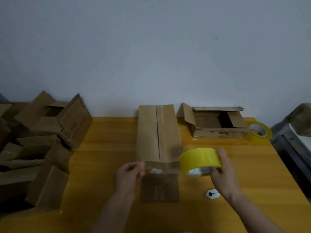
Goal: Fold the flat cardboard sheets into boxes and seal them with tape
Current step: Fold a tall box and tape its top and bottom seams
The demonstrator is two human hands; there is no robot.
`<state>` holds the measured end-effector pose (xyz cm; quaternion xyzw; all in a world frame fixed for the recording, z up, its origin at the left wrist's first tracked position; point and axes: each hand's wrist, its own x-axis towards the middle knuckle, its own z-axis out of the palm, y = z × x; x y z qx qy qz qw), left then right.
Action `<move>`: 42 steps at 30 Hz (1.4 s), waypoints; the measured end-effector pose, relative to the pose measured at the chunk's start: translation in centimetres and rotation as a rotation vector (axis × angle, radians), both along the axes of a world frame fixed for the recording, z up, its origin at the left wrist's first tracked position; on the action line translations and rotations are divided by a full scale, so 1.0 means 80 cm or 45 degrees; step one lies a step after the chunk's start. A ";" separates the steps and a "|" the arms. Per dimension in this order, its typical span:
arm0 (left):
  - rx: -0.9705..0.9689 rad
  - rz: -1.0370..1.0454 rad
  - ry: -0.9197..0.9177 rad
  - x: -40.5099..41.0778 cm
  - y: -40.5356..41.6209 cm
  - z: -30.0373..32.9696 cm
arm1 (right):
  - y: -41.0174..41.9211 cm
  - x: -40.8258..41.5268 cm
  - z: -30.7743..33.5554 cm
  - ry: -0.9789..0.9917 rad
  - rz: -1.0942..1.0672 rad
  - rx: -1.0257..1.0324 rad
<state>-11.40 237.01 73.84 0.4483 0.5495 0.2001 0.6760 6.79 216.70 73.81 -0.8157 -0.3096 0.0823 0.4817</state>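
A long closed cardboard box (158, 137) lies lengthwise in the middle of the yellow table (104, 148), its top flaps meeting in a centre seam. My right hand (222, 167) grips a yellow tape roll (200, 159) just right of the box's near end. A clear strip of tape (159, 167) stretches from the roll leftward across the box's near end. My left hand (130, 173) pinches the free end of that strip at the box's near left corner.
A pile of folded and open cardboard boxes (42, 140) fills the left side. An open box (217, 121) stands at the back right with a second tape roll (258, 132) beside it. A small white piece (212, 193) lies near my right wrist. Grey furniture (292, 140) stands past the right edge.
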 end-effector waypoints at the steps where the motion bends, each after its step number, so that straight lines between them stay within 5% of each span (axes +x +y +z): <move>1: 0.052 0.019 0.018 -0.006 0.008 -0.002 | -0.008 0.009 -0.003 -0.112 -0.047 -0.181; 3: 0.114 -0.036 0.054 -0.012 0.018 -0.005 | -0.020 0.026 -0.007 -0.327 -0.114 -0.445; 8: 0.285 0.034 0.185 -0.003 0.013 -0.022 | -0.012 0.032 -0.012 0.033 -0.187 -0.221; 21: 0.691 0.031 0.607 0.020 0.026 -0.040 | 0.016 0.024 -0.027 -0.290 -0.137 -0.389; 30: 0.624 -0.067 0.672 0.022 0.034 -0.051 | 0.027 0.028 -0.022 -0.351 -0.112 -0.546; 35: 0.210 -0.107 0.481 0.034 0.043 -0.064 | 0.027 0.029 -0.037 -0.244 -0.049 -0.617; 38: 0.270 -0.338 0.579 0.043 0.051 -0.076 | 0.031 0.030 -0.040 -0.197 -0.005 -0.630; 42: 0.053 -0.531 0.690 0.044 0.051 -0.096 | 0.030 0.034 -0.043 -0.196 0.057 -0.658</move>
